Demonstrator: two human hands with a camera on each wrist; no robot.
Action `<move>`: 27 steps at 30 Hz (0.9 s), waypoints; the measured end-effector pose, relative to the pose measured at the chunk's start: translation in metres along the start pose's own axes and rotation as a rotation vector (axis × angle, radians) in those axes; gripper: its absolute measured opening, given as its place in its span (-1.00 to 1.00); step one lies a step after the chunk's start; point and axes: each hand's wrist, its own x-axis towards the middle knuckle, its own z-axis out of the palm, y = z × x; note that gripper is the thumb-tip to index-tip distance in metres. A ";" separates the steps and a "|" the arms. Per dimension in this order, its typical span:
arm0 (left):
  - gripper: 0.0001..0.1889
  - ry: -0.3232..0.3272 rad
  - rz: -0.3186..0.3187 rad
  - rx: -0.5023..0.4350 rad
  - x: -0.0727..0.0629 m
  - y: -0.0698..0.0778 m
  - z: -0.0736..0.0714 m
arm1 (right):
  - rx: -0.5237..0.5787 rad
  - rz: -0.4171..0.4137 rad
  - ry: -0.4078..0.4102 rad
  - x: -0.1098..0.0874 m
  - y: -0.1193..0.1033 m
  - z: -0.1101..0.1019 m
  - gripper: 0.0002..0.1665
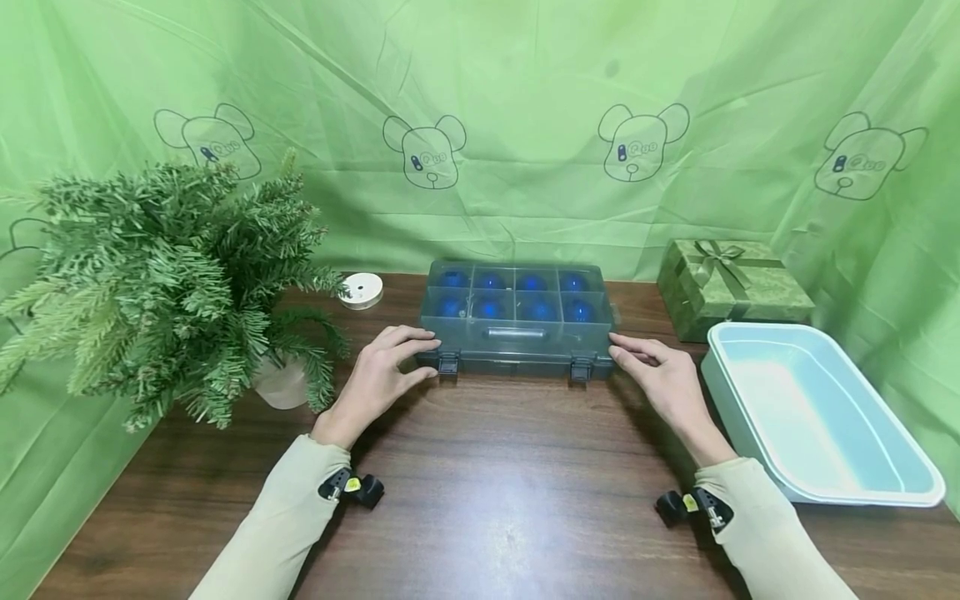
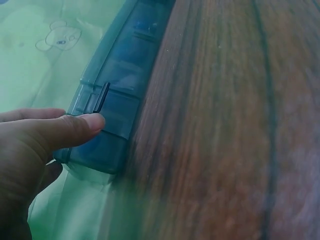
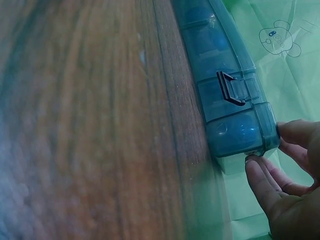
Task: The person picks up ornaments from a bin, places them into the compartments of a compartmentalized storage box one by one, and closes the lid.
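A dark, see-through plastic organizer case (image 1: 517,337) stands on the table with its lid down, divided into compartments that hold shiny blue balls (image 1: 579,311). Two black latches (image 1: 448,363) stick out from its front. My left hand (image 1: 382,367) grips the front left corner. In the left wrist view its thumb (image 2: 92,122) lies across the front, beside a latch. At the right end, my right hand (image 1: 660,379) holds the corner between thumb and fingers. The right wrist view has that thumb (image 3: 257,172) low at the end wall and a forefinger at the lid's edge.
An artificial pine tree (image 1: 172,283) in a pale pot (image 1: 283,383) stands at left, near a white ribbon spool (image 1: 362,290). On the right are a green gift box (image 1: 738,279) with a bow and a light blue tray (image 1: 738,417), close to my right forearm. A green curtain (image 1: 517,208) hangs behind.
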 end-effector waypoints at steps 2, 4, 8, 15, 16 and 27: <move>-0.44 0.003 0.000 -0.004 0.000 0.000 0.000 | 0.007 0.000 0.003 0.000 0.000 0.000 -0.55; -0.43 0.005 -0.003 -0.006 0.001 0.001 0.000 | 0.012 0.001 0.004 0.001 0.000 0.000 -0.55; -0.43 0.006 -0.016 -0.007 0.001 0.003 0.000 | 0.007 0.004 0.005 0.001 0.000 0.000 -0.55; -0.52 -0.015 -0.050 -0.011 -0.001 0.001 -0.001 | -0.009 0.006 0.001 0.001 0.001 0.001 -0.55; -0.55 -0.017 -0.053 -0.012 -0.001 0.002 -0.001 | -0.011 0.005 0.001 0.001 0.001 0.001 -0.55; -0.72 0.037 -0.075 -0.009 0.003 0.005 0.002 | -0.019 -0.001 0.017 0.001 0.001 0.001 -0.57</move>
